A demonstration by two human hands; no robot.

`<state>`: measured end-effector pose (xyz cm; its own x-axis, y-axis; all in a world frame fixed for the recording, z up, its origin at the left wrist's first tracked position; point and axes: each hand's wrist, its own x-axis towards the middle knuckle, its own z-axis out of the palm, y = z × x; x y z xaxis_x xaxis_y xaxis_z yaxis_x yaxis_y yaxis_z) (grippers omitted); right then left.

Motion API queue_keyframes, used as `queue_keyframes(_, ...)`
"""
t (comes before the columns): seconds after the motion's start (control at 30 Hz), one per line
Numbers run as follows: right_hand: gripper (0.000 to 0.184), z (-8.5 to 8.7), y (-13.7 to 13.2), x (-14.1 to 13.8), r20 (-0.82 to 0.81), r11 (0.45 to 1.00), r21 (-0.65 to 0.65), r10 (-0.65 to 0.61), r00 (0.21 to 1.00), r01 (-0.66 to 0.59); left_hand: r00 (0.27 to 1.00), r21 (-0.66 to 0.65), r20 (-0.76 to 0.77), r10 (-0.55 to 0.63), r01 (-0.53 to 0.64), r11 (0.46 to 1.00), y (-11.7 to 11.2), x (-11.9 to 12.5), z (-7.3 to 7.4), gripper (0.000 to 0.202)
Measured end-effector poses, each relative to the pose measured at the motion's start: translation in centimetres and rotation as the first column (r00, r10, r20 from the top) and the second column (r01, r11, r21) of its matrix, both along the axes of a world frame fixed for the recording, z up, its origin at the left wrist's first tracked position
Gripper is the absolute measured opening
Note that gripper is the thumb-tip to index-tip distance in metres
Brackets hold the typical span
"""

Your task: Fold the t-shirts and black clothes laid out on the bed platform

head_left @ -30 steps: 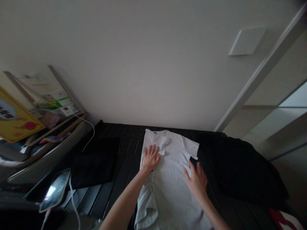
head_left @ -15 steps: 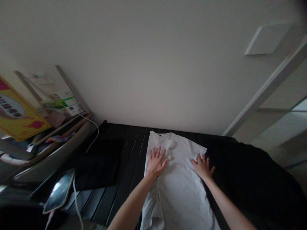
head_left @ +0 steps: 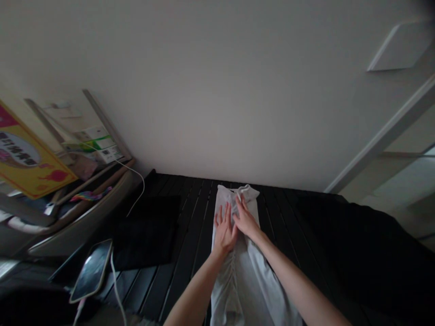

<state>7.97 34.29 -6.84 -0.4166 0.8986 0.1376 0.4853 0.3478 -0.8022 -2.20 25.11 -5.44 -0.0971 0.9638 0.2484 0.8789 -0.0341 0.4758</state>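
Observation:
A light grey-white shirt [head_left: 249, 280] lies lengthwise on a black slatted surface, its neckline toward the wall. Its right side is folded inward over the middle, making a narrow strip at the top. Gathered wrinkles run down the left part. My left hand [head_left: 224, 233] rests flat on the upper left of the shirt with fingers spread. Beside it, my right hand [head_left: 246, 221] lies on the folded-over cloth just below the neckline, fingers stretched out and thumb close to the left hand. The cloth beneath both palms is hidden.
Left of the shirt are a dark flat item [head_left: 146, 235] and a phone [head_left: 91, 270] with a white cable [head_left: 116, 290]. A grey fabric-sided container [head_left: 84, 222] holds boxes and a yellow printed package [head_left: 30, 158]. Black cloth [head_left: 356, 244] lies at right; a wall [head_left: 231, 113] rises behind.
My right hand has moved left from the shirt's right edge to its middle, and that side is now folded inward. My left hand stays on the upper left. The view has shifted slightly.

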Motion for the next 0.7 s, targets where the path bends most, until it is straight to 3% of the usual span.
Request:
queue_keyframes(0.13, 0.056, -1.1, 0.0, -0.5, -0.029, 0.995, -0.084, 0.055, 0.998, -0.058, 0.999, -0.031, -0.047, 0.007, -0.008, 0.999, 0.2, 0.0, -0.3, 0.064)
queue_keyframes(0.27, 0.054, -1.5, -1.5, 2.9, -0.010, 0.998, -0.070, 0.003, 1.000, -0.004, 0.989, -0.113, -0.142, -0.040, 0.023, 0.993, 0.8, 0.2, -1.3, 0.054)
queue_keyframes(0.5, 0.044, -1.3, -10.0, 9.8, 0.190, 0.996, -0.071, 0.060, 0.980, -0.047, 0.986, -0.082, -0.167, -0.012, -0.001, 0.997, 1.1, 0.5, -2.3, 0.048)
queue_keyframes(0.6, 0.044, -0.9, -13.5, 11.7, 0.415, 0.994, -0.105, 0.084, 0.906, -0.044, 0.986, -0.087, -0.168, -0.010, -0.005, 0.996, 1.1, 0.6, -2.4, 0.047)
queue_keyframes(0.7, 0.046, -0.6, -17.5, 12.3, 0.586, 0.991, 0.005, 0.104, 0.803, -0.132, 0.986, -0.099, -0.164, 0.004, -0.020, 0.995, 1.1, 0.7, -2.3, 0.046)
